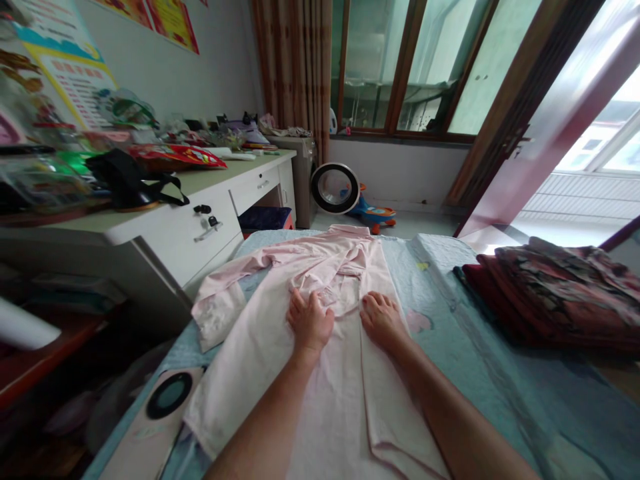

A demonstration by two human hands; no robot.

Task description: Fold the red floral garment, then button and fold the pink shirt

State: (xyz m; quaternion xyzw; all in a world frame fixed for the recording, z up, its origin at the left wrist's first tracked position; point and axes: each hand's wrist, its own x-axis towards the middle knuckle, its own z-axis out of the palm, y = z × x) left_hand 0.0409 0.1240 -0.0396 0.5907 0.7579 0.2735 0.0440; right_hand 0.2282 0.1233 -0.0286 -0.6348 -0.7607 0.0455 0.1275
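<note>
A pale pink long-sleeved shirt lies spread on a bed, its collar toward the far edge. One sleeve stretches out to the left, while the right side is folded inward over the body. My left hand rests on the shirt's middle, fingers apart, beside a wrinkled part of the cloth. On the folded right side lies my right hand, palm down, its fingertips near the fold's edge. Neither hand visibly pinches the fabric, though the undersides of the fingers are hidden.
The light blue bedcover bears a stack of folded dark red patterned cloths at right and a pale flat object with a black round at left. A cluttered white desk stands left; a washing machine with its round door open stands beyond.
</note>
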